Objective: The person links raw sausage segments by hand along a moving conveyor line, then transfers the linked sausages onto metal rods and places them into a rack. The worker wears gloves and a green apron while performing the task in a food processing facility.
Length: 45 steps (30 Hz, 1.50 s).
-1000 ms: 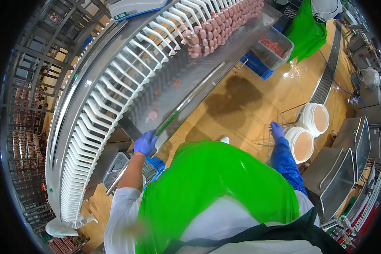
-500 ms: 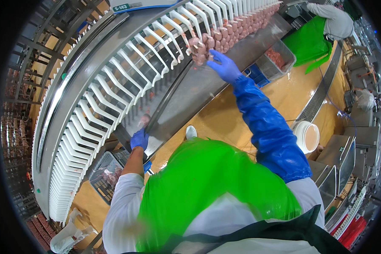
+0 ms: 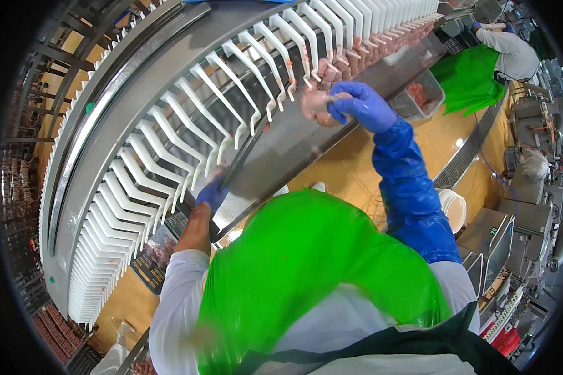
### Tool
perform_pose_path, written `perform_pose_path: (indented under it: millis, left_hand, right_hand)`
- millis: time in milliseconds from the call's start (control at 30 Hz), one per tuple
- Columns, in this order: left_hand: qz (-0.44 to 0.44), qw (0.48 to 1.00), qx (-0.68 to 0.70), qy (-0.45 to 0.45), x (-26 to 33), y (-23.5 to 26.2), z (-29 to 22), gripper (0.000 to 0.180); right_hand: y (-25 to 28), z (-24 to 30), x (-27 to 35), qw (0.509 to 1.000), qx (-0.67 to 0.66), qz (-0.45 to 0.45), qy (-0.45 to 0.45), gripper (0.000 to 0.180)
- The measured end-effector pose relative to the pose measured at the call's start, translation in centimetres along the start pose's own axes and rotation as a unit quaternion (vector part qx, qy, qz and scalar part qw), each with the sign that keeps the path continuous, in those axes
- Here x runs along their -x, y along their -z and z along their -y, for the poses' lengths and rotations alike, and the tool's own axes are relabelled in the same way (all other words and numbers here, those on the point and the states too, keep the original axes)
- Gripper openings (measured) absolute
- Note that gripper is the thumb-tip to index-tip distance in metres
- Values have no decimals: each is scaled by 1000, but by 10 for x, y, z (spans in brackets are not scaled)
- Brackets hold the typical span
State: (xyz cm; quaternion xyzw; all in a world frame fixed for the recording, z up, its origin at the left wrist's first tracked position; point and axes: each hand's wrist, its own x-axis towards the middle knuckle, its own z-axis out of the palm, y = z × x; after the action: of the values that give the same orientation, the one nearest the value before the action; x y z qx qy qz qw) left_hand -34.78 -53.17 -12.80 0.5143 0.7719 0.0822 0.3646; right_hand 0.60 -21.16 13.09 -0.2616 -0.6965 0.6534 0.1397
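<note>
My right hand [image 3: 355, 104], in a blue glove and long blue sleeve, reaches up and grips a pink piece of raw meat [image 3: 314, 105] just below the white plastic prongs of the curved conveyor [image 3: 187, 119]. More pink meat pieces [image 3: 363, 53] hang on the prongs to the upper right. My left hand [image 3: 210, 192], also blue-gloved, is closed around the handle of a long knife [image 3: 244, 157] whose blade points up toward the meat, over the steel trough [image 3: 294, 147]. A green apron [image 3: 306, 275] covers my chest.
A grey crate with meat [image 3: 419, 94] sits on the line at upper right, next to another person in a green apron [image 3: 481, 69]. A white bucket [image 3: 453, 209] stands on the yellow floor at right, beside steel machines [image 3: 500, 231]. A dark tray with meat [image 3: 156, 253] lies lower left.
My right hand rose from near the white buckets to the prongs and took hold of a meat piece. My left hand stayed on the knife by the trough.
</note>
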Motion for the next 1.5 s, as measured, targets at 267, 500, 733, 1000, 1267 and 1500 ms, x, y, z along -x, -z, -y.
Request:
perform_pose_path:
  millis: [267, 500, 733, 1000, 1267, 1500]
  left_hand:
    - [-36, 998, -5, -53, -26, -6, -17, 56]
    - [-49, 997, 3, -66, -50, -5, -34, 55]
    - [-55, 997, 61, -3, -47, 2, -33, 55]
    - [-149, 981, -4, -123, -58, -6, -59, 48]
    - [-97, 975, 70, -186, -129, -39, -171, 43]
    - [-65, 841, 537, -23, -216, -41, -318, 58]
  right_hand:
    - [2, 16, -23, 980, 161, -93, -72, 24]
    - [4, -16, -61, 739, 618, -207, 171, 22]
    - [-3, -22, -17, 939, 290, -164, 81, 37]
    - [57, -154, 92, 917, 350, -119, -151, 50]
    - [122, -264, 224, 891, 270, -149, -335, 52]
    - [238, -302, 306, 882, 227, -227, -345, 56]
